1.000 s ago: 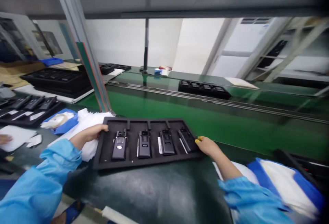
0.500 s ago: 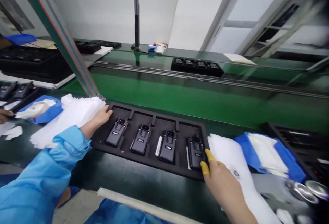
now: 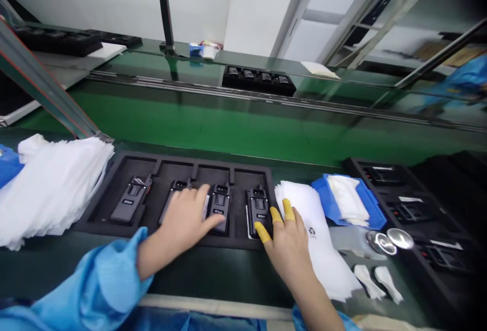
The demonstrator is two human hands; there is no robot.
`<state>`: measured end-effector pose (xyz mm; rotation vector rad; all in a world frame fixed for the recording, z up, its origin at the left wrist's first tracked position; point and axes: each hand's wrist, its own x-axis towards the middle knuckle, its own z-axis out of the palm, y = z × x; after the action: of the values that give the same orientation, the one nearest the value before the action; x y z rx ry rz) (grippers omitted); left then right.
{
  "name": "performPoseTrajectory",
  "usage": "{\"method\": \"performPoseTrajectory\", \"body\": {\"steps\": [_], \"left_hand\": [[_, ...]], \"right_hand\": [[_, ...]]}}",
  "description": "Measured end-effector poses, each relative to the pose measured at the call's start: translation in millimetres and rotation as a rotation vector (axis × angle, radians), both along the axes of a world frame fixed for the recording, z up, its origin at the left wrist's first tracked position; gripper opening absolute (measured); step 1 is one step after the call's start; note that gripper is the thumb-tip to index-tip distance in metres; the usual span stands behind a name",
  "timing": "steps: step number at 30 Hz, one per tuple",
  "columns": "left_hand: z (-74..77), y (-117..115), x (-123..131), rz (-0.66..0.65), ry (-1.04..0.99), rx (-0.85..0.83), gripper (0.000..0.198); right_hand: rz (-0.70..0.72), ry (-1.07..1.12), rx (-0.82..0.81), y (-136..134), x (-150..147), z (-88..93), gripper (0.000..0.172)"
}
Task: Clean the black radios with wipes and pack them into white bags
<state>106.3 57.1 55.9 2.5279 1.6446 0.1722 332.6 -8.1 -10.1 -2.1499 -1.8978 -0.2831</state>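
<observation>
Loosely, left hand (image 3: 185,221) covers matte rectangular radio (image 3: 176,186)

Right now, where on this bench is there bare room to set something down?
Bare: the green conveyor belt behind the black radio tray, and the dark bench strip before it, crossed by the left forearm and right forearm. Crowded: white bags left; bag stack, blue tray, metal lids right.

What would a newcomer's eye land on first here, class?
First, the black tray at the front centre, with four black handheld radios in its slots. The left hand lies over the second radio from the left, and the right hand, with yellow fingertip covers, rests at the rightmost radio. Behind runs a bright green conveyor belt.
</observation>
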Motion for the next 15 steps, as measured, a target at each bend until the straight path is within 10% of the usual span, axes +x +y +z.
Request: {"method": "performPoseTrajectory", "body": {"steps": [5, 15], "left_hand": [[-4.8, 1.1, 53.7, 0.09, 0.178, -0.147, 0.098], [-6.8, 21.5, 38.7, 0.182, -0.051, -0.329, 0.097]], "right_hand": [[-0.087, -0.016, -0.052, -2.4, -12.6, 4.4, 0.046], [-0.103, 0.076, -0.086, 6.4, -25.8, 10.6, 0.045]]}}
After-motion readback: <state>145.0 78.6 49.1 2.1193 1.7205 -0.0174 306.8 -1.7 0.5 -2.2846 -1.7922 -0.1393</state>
